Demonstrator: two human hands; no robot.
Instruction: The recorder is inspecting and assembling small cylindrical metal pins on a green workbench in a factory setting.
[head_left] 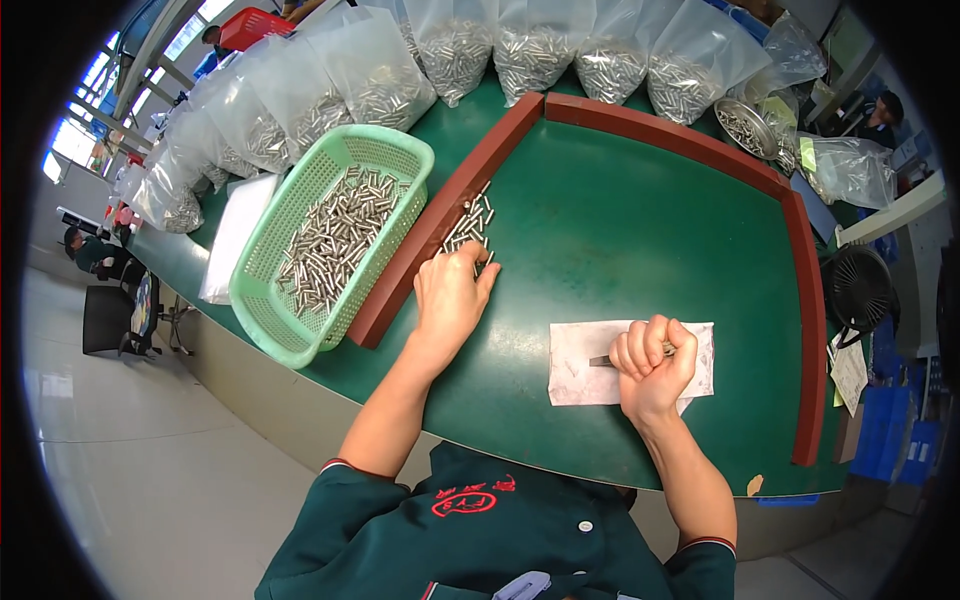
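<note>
- On the green mat (620,240), against the red-brown border (430,225), left hand (452,290) lies palm down, fingers spread over a small heap of metal pins (470,225) — touching them, not closed on any that I can see.
- Right hand (655,358) is clenched in a fist over the white paper sheet (575,365), gripping a bundle of pins; a dark tool tip (600,361) pokes out on the thumb side — can't tell what it is.
- Risk: heap sits right at the border, some pins leaning on it. A careless rake likely flicks pins over it toward the green basket (330,240) or off the bench.
- Risk: fist looks overfull. If the grip loosens, pins probably scatter past the sheet and roll on the mat — round stock, nothing stops it short of the far rail.
- Risk: sheet is loose and creased; dragging the fist could shift it and whatever lands on it.
- Bags of pins (540,50) along the back edge lean inward, well apart from both hands — low concern.
</note>
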